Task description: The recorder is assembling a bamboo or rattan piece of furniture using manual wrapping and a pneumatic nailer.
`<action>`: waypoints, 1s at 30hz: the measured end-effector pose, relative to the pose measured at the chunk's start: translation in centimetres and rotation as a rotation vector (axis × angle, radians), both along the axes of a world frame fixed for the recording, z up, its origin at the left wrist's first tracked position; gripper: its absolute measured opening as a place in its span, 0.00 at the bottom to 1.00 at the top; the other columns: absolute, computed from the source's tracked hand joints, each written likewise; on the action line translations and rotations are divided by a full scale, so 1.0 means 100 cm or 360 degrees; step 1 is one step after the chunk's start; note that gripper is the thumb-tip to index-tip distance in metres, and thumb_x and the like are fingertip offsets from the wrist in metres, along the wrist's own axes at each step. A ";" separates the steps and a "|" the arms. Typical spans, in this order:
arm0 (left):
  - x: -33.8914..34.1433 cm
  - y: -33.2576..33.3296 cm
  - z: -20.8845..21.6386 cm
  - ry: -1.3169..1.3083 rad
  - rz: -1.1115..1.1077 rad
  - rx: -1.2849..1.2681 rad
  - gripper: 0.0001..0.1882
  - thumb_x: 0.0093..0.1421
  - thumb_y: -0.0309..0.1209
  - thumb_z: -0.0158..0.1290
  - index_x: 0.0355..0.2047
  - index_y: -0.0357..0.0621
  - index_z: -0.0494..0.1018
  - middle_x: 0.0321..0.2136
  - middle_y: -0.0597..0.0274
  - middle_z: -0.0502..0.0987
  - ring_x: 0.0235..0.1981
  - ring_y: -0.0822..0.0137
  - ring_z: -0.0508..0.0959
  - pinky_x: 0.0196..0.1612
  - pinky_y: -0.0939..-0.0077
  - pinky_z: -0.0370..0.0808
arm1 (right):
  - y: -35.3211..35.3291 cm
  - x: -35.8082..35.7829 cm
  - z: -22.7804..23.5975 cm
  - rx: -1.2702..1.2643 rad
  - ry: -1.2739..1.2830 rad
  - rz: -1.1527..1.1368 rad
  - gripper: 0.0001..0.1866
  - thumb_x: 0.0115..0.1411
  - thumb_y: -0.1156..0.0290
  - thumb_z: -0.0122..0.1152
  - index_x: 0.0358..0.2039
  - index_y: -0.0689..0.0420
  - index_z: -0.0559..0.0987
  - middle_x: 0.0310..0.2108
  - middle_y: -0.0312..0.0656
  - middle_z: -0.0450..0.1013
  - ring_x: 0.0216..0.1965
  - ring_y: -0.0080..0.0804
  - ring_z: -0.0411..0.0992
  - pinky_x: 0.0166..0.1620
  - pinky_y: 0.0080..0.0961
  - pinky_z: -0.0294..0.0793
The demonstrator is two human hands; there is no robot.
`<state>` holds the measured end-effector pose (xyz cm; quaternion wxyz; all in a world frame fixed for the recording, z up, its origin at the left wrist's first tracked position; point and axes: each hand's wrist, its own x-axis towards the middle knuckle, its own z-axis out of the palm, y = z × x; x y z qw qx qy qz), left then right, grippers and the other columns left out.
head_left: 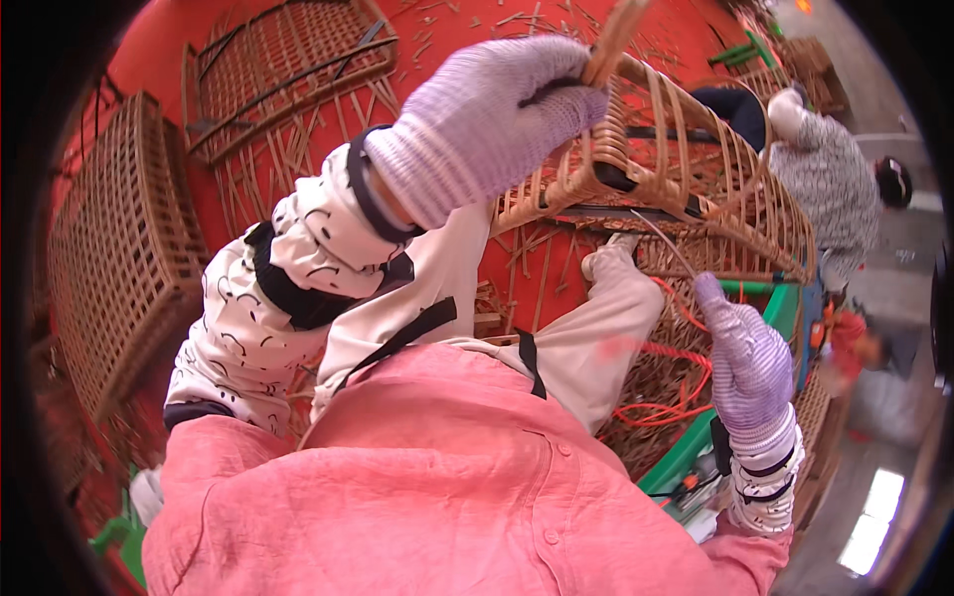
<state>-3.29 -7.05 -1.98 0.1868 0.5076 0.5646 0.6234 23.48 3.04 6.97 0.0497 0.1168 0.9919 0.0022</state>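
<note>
A woven cane frame (608, 151) with wrapped corners and dark metal bars stands tilted in front of me, right of centre. My left hand (487, 124), in a pale purple knit glove, is closed around a flat cane strip (613, 42) above the frame's near corner. My right hand (747, 363), gloved alike, is lower down at the right. It grips a thin metal spike like an awl (666, 242), whose tip reaches the frame's lower dark bar. The awl's handle is hidden in the glove.
Two more woven cane panels, one upright (124, 248) and one farther back (298, 74), stand at the left. Cane scraps litter the red floor (437, 25). Orange rope (686, 402) lies beside a green tray (666, 477). Another person (820, 189) works at the right.
</note>
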 end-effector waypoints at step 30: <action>0.005 0.012 -0.054 -0.1796 -0.0696 -0.0034 0.13 0.58 0.34 0.53 0.37 0.36 0.71 0.19 0.63 0.74 0.19 0.73 0.74 0.21 0.79 0.73 | 0.031 -0.071 0.034 -0.0903 -0.0344 -0.0375 0.22 0.57 0.83 0.47 0.54 0.61 0.68 0.26 0.35 0.72 0.22 0.17 0.66 0.28 0.18 0.69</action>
